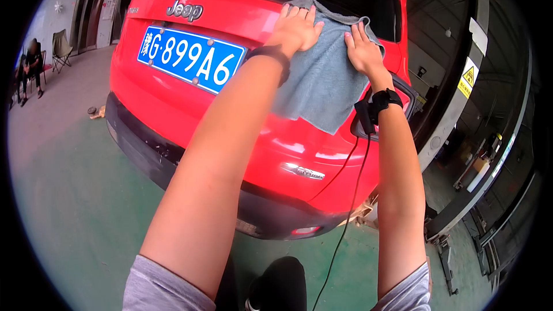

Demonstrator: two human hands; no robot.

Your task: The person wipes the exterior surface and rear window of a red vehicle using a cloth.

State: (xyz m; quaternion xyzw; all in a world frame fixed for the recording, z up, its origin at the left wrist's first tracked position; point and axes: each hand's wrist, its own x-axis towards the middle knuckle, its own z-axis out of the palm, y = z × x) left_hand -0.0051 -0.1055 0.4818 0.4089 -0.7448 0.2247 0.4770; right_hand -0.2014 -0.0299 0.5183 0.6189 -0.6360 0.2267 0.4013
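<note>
In the head view, a grey-blue cloth [325, 75] lies at upper centre, beneath and between the left hand [298, 26] and right hand [365, 52], both flat with fingers extended. It looks soft and creased against the glossy, curved red car [271, 150], hiding some bodywork. The car's roof is cut off.

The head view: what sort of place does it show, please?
Probably a vehicle workshop: there is a red car, a painted-looking green floor, and a tall metal post, perhaps part of a lift, bearing a yellow warning sign.
</note>
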